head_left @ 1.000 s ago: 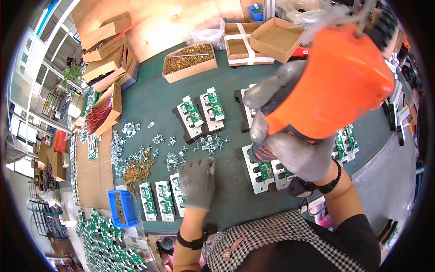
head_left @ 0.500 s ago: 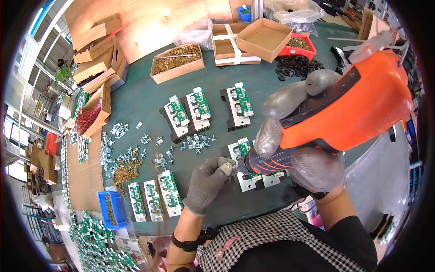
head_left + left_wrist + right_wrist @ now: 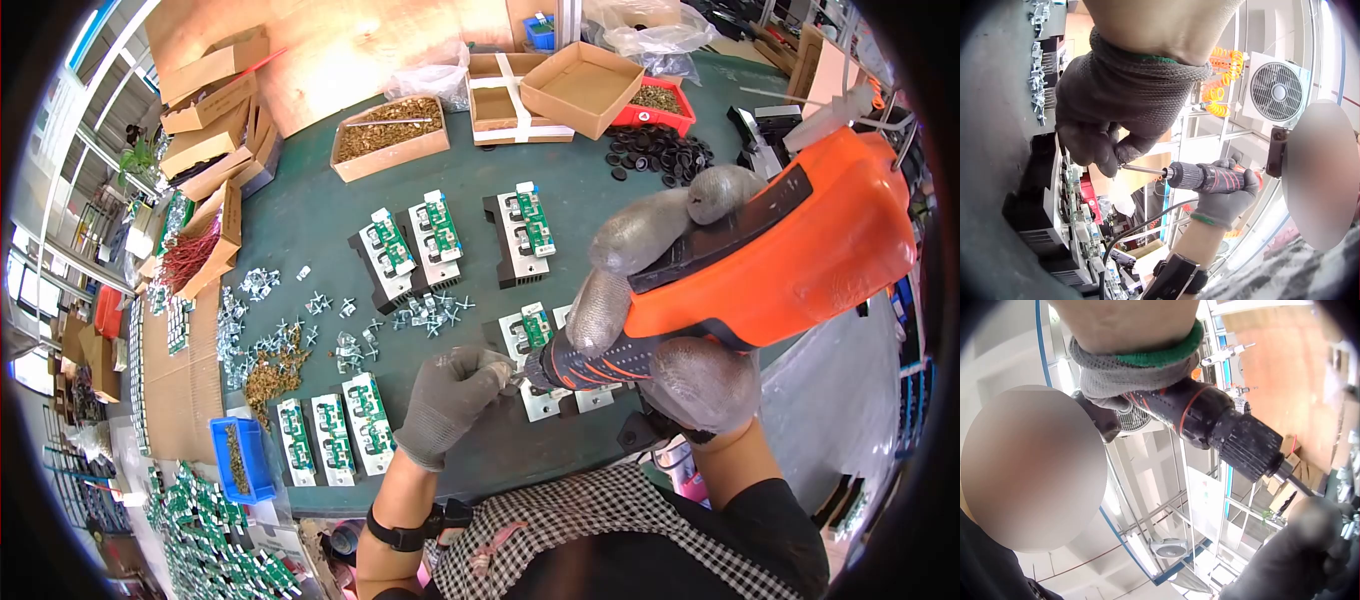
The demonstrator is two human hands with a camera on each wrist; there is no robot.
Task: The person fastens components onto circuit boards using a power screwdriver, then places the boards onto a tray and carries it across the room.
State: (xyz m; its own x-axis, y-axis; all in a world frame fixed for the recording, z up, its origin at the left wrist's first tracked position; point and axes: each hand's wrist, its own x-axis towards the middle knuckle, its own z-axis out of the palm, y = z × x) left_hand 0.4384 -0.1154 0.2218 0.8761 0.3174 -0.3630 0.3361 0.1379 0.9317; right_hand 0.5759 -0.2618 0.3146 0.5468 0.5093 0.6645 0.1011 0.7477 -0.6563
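Note:
My gloved right hand [image 3: 640, 232] grips an orange and black electric screwdriver [image 3: 790, 245], its chuck pointing left toward my other hand. With thumb and fingertips, my gloved left hand [image 3: 445, 402] pinches a small metal piece at the tip of the screwdriver's bit [image 3: 1145, 170]; the fingers mostly hide this piece. In the left wrist view the bit runs straight to those fingertips. Beneath the chuck lie heatsinks with green circuit boards [image 3: 535, 325], partly covered by the tool and right hand. Both hands are above the table, near the closest heatsink's left edge.
More board-topped heatsinks stand at the back [image 3: 433, 240] and front left [image 3: 332, 440]. Loose metal clips and screws [image 3: 430, 313] lie between them. Beyond are a carton of brass-coloured parts [image 3: 390, 140], a red bin [image 3: 660, 105] and black caps [image 3: 655, 152]. A blue bin [image 3: 240, 460] stands left.
My left hand has moved right, from by the front-left heatsinks to the bit's tip. The screwdriver has swung lower and to the right, its chuck now by the left fingers. The last half second shows little movement.

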